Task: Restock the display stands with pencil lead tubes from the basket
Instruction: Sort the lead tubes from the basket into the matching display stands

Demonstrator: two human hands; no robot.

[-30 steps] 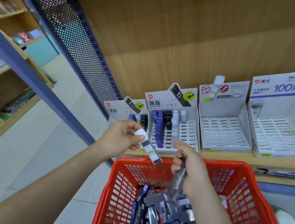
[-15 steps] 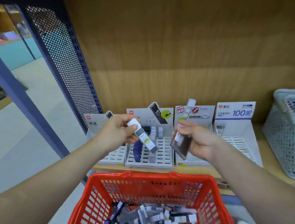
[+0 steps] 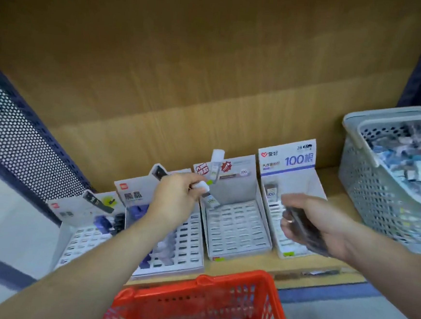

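Your left grip [image 3: 176, 199] pinches a white-capped lead tube [image 3: 208, 195], which is tilted with its lower end over the back rows of the third display stand [image 3: 238, 237]. Your right grip [image 3: 310, 225] is curled round a bundle of dark tubes [image 3: 307, 232] above the fourth stand [image 3: 288, 163]. The red basket [image 3: 193, 296] sits nearest you, with more tubes inside.

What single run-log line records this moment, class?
left hand: holds white-capped tube over third stand from left | right hand: grips dark tubes | red basket: holds tubes
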